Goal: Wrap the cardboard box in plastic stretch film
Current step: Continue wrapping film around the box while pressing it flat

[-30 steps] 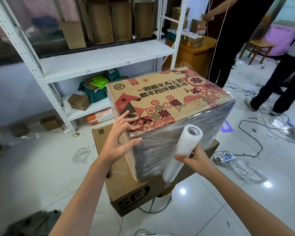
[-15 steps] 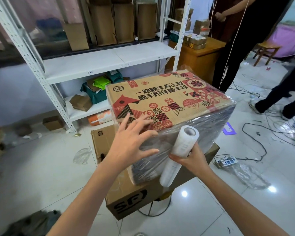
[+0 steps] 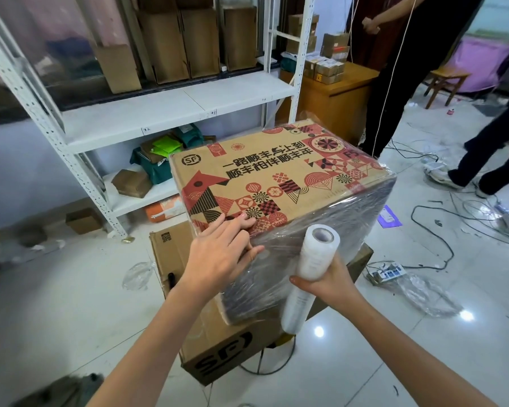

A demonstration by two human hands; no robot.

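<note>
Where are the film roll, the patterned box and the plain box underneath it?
film roll (image 3: 316, 261): head view, upper part of the roll.
patterned box (image 3: 276, 174): head view, printed top face.
plain box (image 3: 218, 359): head view, front side.

The printed cardboard box (image 3: 279, 183) sits on top of a lower SF carton (image 3: 215, 345), overhanging it toward the right. Left hand (image 3: 221, 254) lies on the near left corner of the upper box, fingers over the top edge. Right hand (image 3: 329, 283) is just right of it, in front of the film-covered near side, with the stretch film roll (image 3: 310, 274) tilted in it. Behind and to the left stands the shelf rack (image 3: 171, 110). A power strip (image 3: 390, 271) lies on the floor to the right.
</note>
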